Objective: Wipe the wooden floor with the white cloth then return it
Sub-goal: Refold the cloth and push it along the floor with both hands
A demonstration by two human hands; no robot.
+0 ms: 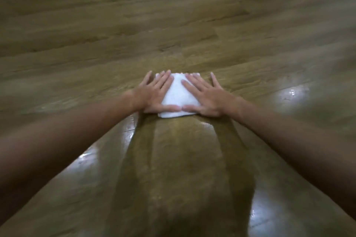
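Observation:
A folded white cloth [178, 95] lies flat on the wooden floor [173, 25] in the middle of the view. My left hand [154, 93] presses on the cloth's left side with straight, spread fingers. My right hand [205, 95] presses on its right side the same way. The two thumbs nearly meet along the cloth's near edge. Both arms reach straight forward from the bottom corners. The edges of the cloth under my palms are hidden.
Brown floor planks run across the whole view, blurred toward the edges. Bright patches of reflected light show on the floor at the right [290, 92] and near the bottom. A dark shadow of my head and arms falls on the floor below the cloth.

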